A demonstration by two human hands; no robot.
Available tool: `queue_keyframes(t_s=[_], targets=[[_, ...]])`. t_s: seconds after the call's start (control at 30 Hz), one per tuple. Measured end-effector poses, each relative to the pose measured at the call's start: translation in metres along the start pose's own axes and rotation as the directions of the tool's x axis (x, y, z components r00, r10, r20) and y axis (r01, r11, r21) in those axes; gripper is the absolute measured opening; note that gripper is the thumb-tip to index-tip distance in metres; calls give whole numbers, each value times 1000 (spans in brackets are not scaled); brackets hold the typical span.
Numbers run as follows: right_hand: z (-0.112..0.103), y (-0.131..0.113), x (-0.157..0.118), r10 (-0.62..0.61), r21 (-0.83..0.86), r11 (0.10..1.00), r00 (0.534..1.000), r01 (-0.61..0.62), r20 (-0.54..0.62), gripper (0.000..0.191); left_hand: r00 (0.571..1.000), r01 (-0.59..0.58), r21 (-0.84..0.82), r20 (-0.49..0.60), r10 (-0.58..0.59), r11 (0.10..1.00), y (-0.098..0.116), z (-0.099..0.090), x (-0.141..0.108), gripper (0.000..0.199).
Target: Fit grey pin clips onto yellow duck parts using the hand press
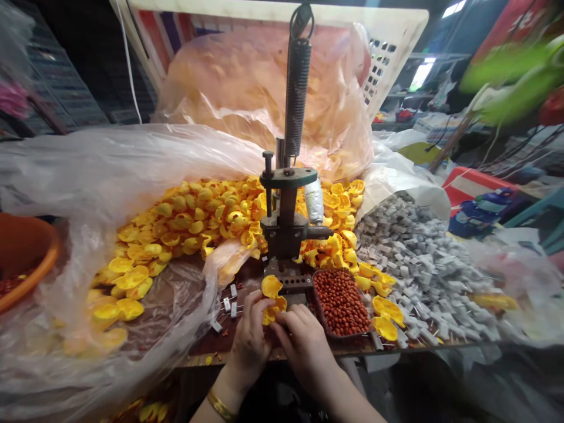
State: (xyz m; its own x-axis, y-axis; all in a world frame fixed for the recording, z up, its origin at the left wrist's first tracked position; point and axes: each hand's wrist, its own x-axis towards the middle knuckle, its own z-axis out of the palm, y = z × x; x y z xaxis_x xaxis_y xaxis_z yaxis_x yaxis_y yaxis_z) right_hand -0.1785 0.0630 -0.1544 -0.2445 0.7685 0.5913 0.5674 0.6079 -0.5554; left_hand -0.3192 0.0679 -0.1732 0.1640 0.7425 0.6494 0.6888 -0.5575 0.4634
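My left hand (251, 332), a gold bracelet on its wrist, is closed on a yellow plastic shell piece (272, 286) with two rounded halves, one above the other. From the other side my right hand (304, 338) pinches at the shell's lower half; whether something small is also between those fingers is hidden. Both hands are at the table's front edge, just before the base of a dark metal hand press (286, 232). Close to my right hand is a tray of small red-brown beads (341, 302). Left of my left hand lie several small white blocks with metal pins (233, 308).
Behind the press spreads a heap of yellow shells (198, 211), and a pile of white pinned blocks (409, 258) lies to the right. Clear plastic sheeting (88, 170) drapes the left side. An orange basin (48, 258) stands far left; a white crate (396, 59) rises behind.
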Motion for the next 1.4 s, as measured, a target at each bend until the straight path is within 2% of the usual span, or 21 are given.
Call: queue_keyframes(t_s=[0.17,0.27,0.33,0.37,0.43,0.5,0.57,0.6,0.67,0.73,0.77,0.8,0.87,0.93,1.03,1.17,1.27,1.4], targets=[[0,-14,5,76,-149,987,991,-59,114,16,997,-73,39,-35,75,997,-1,5,1,23],[-7,-16,10,148,-53,989,971,-141,186,14,997,-64,1,-38,64,998,-1,5,2,27],[-20,-6,15,168,67,980,957,-189,237,15,999,-33,-41,15,34,999,-2,3,3,32],[-27,4,17,192,60,975,952,-212,238,15,999,0,-61,35,2,998,-4,2,4,33],[-43,30,21,302,-159,949,931,-273,204,17,993,122,-108,23,-120,987,-10,2,5,30],[-55,59,24,428,-460,831,887,-311,172,18,949,306,-208,-18,-316,929,-16,3,6,28],[-62,80,25,491,-606,744,845,-281,211,15,851,491,-385,19,-525,782,-19,5,6,32],[-63,86,25,497,-617,740,837,-268,231,15,786,567,-486,75,-614,665,-19,6,6,35],[-62,88,25,474,-558,778,853,-288,220,16,638,656,-653,214,-739,378,-15,6,8,40],[-56,78,25,428,-355,867,887,-350,171,14,513,661,-741,330,-793,120,-8,5,12,43],[-51,70,25,401,-194,908,903,-370,155,12,474,642,-766,365,-801,30,-4,4,14,43],[-45,61,24,375,-21,926,915,-376,147,12,454,618,-785,389,-802,-31,0,3,16,42],[-30,43,24,343,258,892,928,-370,146,14,451,577,-810,423,-786,-104,7,1,20,39],[-16,29,23,339,386,847,931,-365,137,16,464,553,-820,451,-763,-148,11,0,23,36],[-2,18,22,360,433,826,929,-361,86,15,470,539,-819,486,-737,-197,14,0,24,30],[0,15,21,432,486,778,901,-398,46,11,435,536,-807,514,-739,-246,16,-2,25,34],[-2,13,21,494,548,707,867,-446,67,11,426,530,-807,519,-741,-261,17,-3,26,36],[-2,12,22,514,571,667,850,-479,114,11,413,540,-792,546,-729,-287,15,-3,24,37]])
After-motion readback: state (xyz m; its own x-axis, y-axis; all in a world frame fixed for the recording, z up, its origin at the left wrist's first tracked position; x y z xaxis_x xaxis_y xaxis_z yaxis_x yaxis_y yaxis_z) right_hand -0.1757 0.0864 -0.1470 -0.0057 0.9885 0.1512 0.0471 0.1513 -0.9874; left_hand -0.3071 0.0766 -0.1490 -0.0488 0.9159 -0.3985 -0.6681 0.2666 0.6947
